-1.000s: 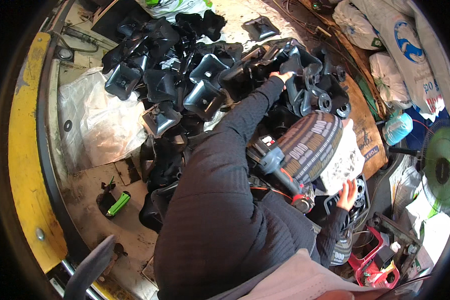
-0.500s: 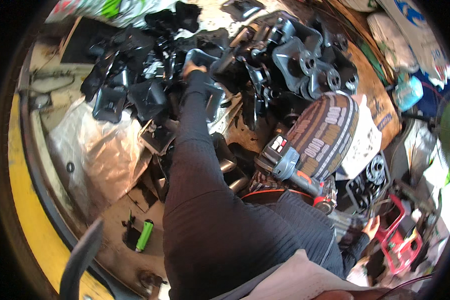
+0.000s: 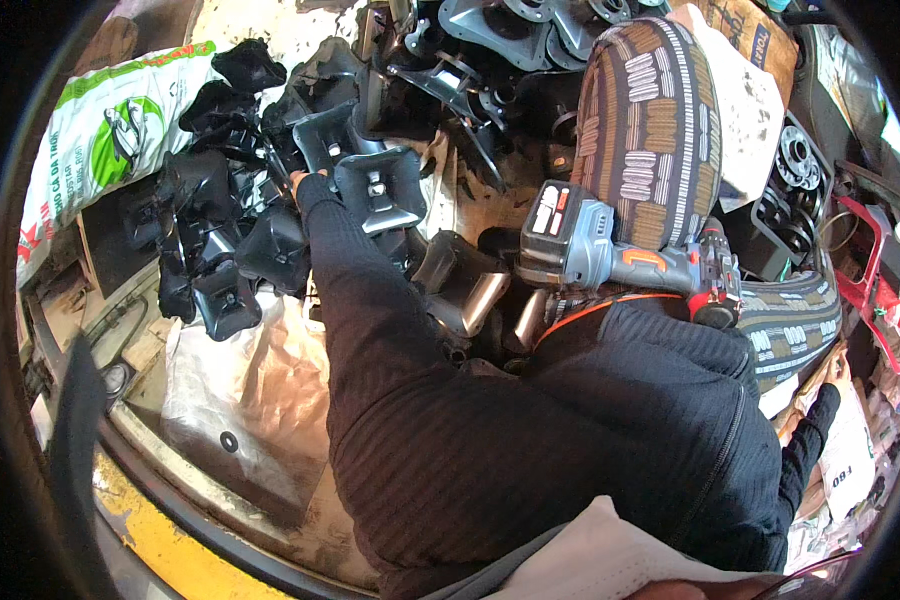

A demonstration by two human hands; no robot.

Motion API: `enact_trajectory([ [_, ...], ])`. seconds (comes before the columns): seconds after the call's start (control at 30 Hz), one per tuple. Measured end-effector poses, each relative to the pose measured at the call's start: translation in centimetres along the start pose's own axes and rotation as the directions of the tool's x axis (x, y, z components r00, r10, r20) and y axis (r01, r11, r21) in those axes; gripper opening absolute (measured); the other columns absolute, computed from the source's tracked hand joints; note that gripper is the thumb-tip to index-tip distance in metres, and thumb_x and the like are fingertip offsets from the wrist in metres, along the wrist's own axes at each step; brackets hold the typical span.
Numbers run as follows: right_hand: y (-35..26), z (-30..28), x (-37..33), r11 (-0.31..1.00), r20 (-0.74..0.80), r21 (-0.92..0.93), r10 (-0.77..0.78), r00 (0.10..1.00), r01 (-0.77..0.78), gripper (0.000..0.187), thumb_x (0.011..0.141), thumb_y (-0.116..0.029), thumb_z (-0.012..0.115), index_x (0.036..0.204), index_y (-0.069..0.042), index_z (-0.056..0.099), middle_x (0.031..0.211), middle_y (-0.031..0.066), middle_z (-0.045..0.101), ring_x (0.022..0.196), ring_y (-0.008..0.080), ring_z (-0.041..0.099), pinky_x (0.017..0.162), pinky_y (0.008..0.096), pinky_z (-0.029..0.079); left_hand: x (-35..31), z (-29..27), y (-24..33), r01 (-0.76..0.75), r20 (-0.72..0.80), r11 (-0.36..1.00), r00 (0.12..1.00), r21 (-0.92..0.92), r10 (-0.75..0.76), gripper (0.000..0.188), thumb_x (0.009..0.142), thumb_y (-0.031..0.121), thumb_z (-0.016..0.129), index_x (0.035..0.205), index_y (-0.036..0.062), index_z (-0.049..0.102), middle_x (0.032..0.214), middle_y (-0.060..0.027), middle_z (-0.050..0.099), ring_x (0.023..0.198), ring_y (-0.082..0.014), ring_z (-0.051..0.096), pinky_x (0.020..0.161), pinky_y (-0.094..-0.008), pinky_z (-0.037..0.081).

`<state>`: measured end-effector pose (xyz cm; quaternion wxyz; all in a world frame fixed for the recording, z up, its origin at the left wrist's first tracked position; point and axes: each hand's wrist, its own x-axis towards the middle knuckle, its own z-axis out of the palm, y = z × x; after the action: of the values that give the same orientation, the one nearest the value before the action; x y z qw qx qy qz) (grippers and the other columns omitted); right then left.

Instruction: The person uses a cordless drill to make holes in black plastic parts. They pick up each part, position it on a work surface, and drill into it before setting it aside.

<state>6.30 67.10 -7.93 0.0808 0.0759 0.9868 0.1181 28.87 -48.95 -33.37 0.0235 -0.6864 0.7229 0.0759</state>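
Note:
My left hand (image 3: 299, 184) reaches into a pile of black flared brackets, its fingers mostly hidden by the dark sleeve and the parts, so its hold cannot be made out. Just right of it lies a square flared bracket (image 3: 379, 190) with a hole in its middle; another bracket (image 3: 327, 138) sits behind it. Far to the right, my right hand (image 3: 838, 376) is partly visible beside a patterned cushion (image 3: 792, 325) and some paper packaging (image 3: 850, 450), fingers apart. A grey cordless power tool (image 3: 610, 255) with a battery lies across in front of my lap.
A white and green sack (image 3: 110, 140) lies at the far left. A large patterned cushion (image 3: 650, 130) stands at the centre right, near a black case (image 3: 800, 190) of round parts. A red plastic frame (image 3: 875, 285) is at the far right. A yellow edge (image 3: 190, 545) runs along the lower left.
The view has shifted, bringing the sack into sight. My left hand has moved nearer to me among the brackets. My right hand now appears beside the paper packaging, away from the red frame.

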Motion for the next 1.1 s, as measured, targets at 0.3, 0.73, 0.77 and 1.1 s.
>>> enact_trajectory([
  [0.3, -12.8, -2.0, 3.4, 0.989, 0.035, 0.013, -0.151, 0.988, 0.150, 0.038, 0.083, -0.027, 0.053, 0.115, -0.008, 0.057, 0.117, 0.0135, 0.056, 0.112, 0.0267, 0.051, 0.095, 0.0344, 0.038, -4.2, -3.8, -7.2, -0.212, 0.352, 0.972, 0.907, -0.096, 0.233, 0.060, 0.067, 0.041, 0.068, 0.118, 0.0103, 0.055, 0.120, -0.0114, 0.055, 0.112, -0.0234, 0.050, 0.097, -0.0351, 0.037],
  [0.73, -28.8, 4.3, 12.4, 0.881, -0.106, 0.279, -0.367, 0.924, 0.382, 0.028, 0.073, -0.019, 0.063, 0.100, -0.019, 0.064, 0.100, 0.0065, 0.062, 0.093, 0.0281, 0.057, 0.085, 0.0389, 0.045, -32.9, -26.8, 26.9, -0.942, -0.553, -0.198, -0.017, -0.270, 0.833, 0.035, 0.080, -0.001, 0.057, 0.114, -0.0037, 0.056, 0.096, -0.0153, 0.063, 0.076, -0.0221, 0.059, 0.072, -0.0315, 0.046],
  [0.77, -28.8, 5.4, 12.3, 0.901, -0.107, 0.277, -0.317, 0.942, 0.334, 0.028, 0.072, -0.019, 0.064, 0.101, -0.019, 0.064, 0.100, 0.0057, 0.062, 0.094, 0.0275, 0.056, 0.086, 0.0384, 0.045, -35.7, -26.0, 30.0, -0.890, -0.422, -0.342, -0.196, -0.303, 0.885, 0.047, 0.072, -0.006, 0.056, 0.118, 0.0002, 0.055, 0.099, -0.0144, 0.063, 0.078, -0.0225, 0.060, 0.072, -0.0305, 0.047],
  [1.1, -40.4, 1.0, 14.3, 0.730, -0.534, 0.198, -0.479, 0.696, 0.654, 0.036, 0.071, -0.029, 0.067, 0.105, -0.018, 0.061, 0.123, 0.0054, 0.048, 0.115, 0.0283, 0.042, 0.092, 0.0418, 0.040, -46.2, -6.4, 37.7, -0.612, 0.038, -0.784, -0.785, 0.108, 0.618, 0.059, 0.072, 0.018, 0.056, 0.129, 0.0258, 0.044, 0.071, 0.0011, 0.053, 0.061, -0.0170, 0.055, 0.061, -0.0359, 0.041],
])
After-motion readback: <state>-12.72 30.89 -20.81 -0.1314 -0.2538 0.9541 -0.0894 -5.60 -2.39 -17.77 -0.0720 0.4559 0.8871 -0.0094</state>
